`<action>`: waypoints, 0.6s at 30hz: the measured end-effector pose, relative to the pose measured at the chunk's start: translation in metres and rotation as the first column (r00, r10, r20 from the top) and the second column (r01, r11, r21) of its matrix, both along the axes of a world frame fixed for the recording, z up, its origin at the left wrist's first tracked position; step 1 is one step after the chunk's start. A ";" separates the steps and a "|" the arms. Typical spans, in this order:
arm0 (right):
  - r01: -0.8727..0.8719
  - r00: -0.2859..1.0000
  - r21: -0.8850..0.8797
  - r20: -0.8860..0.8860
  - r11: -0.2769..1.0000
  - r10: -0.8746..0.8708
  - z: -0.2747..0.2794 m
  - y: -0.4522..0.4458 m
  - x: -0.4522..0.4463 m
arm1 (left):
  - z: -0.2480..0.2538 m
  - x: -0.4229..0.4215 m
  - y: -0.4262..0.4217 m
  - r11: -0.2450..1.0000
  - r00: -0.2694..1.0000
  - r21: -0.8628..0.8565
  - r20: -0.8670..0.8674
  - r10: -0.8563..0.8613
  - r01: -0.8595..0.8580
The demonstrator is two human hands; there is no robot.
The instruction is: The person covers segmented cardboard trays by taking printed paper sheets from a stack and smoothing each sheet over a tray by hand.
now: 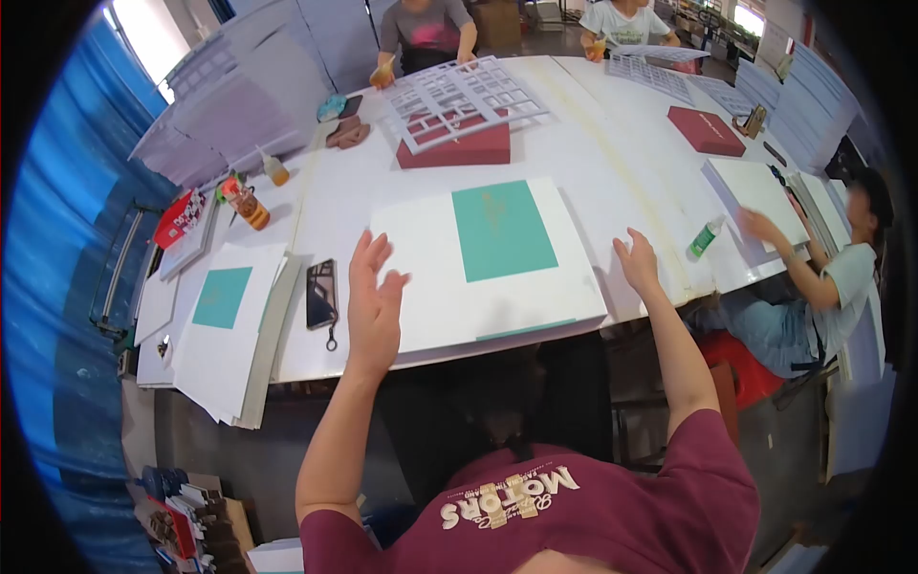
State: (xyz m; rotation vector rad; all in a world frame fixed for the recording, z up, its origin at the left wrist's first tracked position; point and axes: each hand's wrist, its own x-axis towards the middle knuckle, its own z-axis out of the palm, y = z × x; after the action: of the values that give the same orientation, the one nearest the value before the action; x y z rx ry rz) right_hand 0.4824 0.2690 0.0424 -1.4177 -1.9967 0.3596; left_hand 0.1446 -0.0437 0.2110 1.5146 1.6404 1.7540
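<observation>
A white board or box with a green rectangle on its top lies before me at the table's front edge. My left hand is raised at its left side, fingers apart, holding nothing. Off its right side, my right hand hovers with fingers spread and nothing in them. A black phone lies left of my left hand. Farther left is a stack of white sheets, with a green rectangle on the top one.
Behind the board, a white lattice frame rests over a red box. Bottles stand at the left. A green-white bottle is at the right, near a seated co-worker. Two people are across the white table.
</observation>
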 end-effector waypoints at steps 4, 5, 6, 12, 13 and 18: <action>0.102 0.969 0.114 0.213 0.988 -0.125 -0.034 0.015 -0.004 | 0.085 0.046 -0.018 0.829 0.814 0.451 0.308 -0.493 0.332; 0.106 0.962 0.158 0.232 0.982 -0.142 -0.037 0.010 -0.009 | 0.104 0.058 -0.026 0.729 0.707 0.569 0.328 -0.626 0.381; 0.115 0.954 0.202 0.249 0.973 -0.164 -0.035 0.008 -0.014 | 0.125 0.073 -0.037 0.692 0.656 0.629 0.360 -0.663 0.354; 0.095 0.979 0.104 0.168 0.990 -0.112 -0.026 0.001 -0.011 | 0.183 0.079 -0.104 0.500 0.405 0.670 0.311 -0.860 0.548; 0.094 0.979 0.103 0.169 0.990 -0.110 -0.026 0.000 -0.012 | 0.186 0.081 -0.106 0.486 0.333 0.705 0.357 -0.873 0.517; 0.098 0.979 0.110 0.167 0.989 -0.116 -0.025 0.000 -0.012 | 0.188 0.124 -0.071 0.408 0.198 0.758 0.358 -0.913 0.510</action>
State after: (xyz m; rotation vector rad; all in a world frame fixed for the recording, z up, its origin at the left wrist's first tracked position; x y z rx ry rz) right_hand 0.4699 0.2687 0.0175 -1.5292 -2.0333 0.0889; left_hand 0.2684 -0.1144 0.3985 1.0894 -0.1185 1.7611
